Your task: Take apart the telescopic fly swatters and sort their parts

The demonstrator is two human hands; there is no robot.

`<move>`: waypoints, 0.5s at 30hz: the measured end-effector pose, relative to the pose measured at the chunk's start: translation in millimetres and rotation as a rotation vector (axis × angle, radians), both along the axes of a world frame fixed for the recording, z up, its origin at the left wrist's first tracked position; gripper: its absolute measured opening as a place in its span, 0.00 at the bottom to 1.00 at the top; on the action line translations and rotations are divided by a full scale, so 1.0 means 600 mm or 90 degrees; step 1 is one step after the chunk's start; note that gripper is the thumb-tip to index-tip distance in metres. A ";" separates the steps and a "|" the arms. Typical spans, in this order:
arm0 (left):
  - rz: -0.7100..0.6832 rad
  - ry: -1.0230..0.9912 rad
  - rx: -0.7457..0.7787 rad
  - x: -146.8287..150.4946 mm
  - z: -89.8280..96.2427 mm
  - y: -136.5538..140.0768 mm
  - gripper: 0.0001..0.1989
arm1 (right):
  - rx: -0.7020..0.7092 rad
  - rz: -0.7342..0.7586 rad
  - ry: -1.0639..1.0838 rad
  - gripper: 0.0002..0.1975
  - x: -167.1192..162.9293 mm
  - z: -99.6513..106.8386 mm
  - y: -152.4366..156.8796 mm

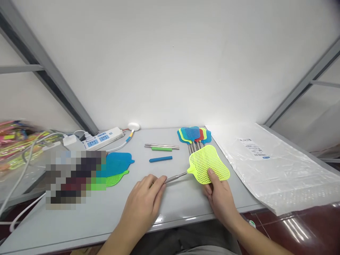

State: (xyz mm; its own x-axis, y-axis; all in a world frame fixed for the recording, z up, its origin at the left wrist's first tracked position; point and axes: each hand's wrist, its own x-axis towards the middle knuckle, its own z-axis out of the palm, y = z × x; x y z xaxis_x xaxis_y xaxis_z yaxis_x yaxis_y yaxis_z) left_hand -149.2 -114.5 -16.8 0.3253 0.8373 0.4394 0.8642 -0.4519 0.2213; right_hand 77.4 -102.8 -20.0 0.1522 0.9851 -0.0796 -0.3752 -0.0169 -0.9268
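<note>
A yellow fly swatter [209, 163] with a perforated head and a metal rod is held between my two hands. My left hand [146, 194] wraps around the handle end of the rod, which it mostly hides. With the thumb on top, my right hand [219, 194] pinches the lower edge of the head. Beyond the hands lie a blue handle grip [160, 159], a green handle grip [162, 149] and thin metal rods [154, 145]. Behind the yellow head rests a pile of assembled fly swatters [191, 134] in blue, yellow and red.
Left of my hands lie a blue swatter head [117, 163] and a green one [114, 180], partly covered by a pixelated patch. A power strip [111, 136] with cables stands at the back left. A white plastic mailer [255, 166] spreads over the table's right side.
</note>
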 end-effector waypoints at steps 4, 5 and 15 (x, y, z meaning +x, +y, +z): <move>0.003 -0.008 -0.018 0.002 0.003 -0.001 0.12 | 0.027 0.012 -0.034 0.14 0.003 -0.002 0.000; 0.003 -0.008 -0.021 0.002 0.003 -0.002 0.12 | 0.028 0.014 -0.037 0.14 0.003 -0.002 0.000; 0.030 -0.016 -0.039 0.002 0.008 -0.009 0.13 | -0.003 0.005 -0.034 0.14 0.001 0.001 -0.006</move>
